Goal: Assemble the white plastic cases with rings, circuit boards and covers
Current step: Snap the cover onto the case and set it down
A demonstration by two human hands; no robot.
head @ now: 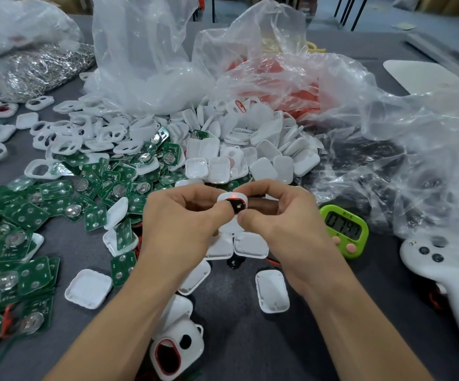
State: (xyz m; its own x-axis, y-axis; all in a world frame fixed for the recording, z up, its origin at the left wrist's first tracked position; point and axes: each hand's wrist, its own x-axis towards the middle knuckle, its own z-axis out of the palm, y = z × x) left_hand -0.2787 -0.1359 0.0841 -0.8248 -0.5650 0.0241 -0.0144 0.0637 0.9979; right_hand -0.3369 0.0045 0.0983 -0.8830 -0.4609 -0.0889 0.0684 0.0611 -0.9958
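Now: white case (231,202) pinched two-handed

L hand (178,215) & R hand (280,213) both grip the white case w/ thumbs and curled fingers, above the grey table (236,325) at centre, just in front of the white covers (264,160) heap. Red ring (235,199) rims its dark opening. Green circuit boards (30,215) are piled to the left. Green timer (343,229) sits just right of R hand. Another ringed case (178,350) lies btwn the forearms.

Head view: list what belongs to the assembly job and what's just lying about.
Job: held white plastic case; green rectangular circuit boards; white rounded plastic covers; bagged silver metal rings.
Lying about: green digital timer; white plastic controller.
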